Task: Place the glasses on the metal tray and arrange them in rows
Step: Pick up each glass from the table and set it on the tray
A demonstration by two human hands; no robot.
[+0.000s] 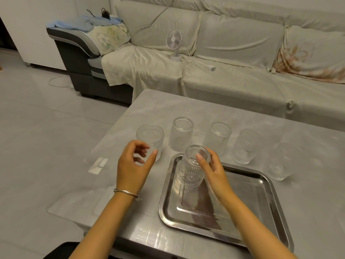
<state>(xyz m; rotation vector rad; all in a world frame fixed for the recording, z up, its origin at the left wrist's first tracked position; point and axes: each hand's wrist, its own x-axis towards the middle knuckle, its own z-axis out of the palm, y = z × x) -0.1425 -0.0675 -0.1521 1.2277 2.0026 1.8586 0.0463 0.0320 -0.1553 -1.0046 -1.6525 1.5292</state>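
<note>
Glasses stand along the table; leftmost, an upright glass, before which our left hand curls loosely, holding nothing. Our right hand grips an inverted glass in the metal tray's far-left corner. Four inverted glasses wait beyond.
</note>
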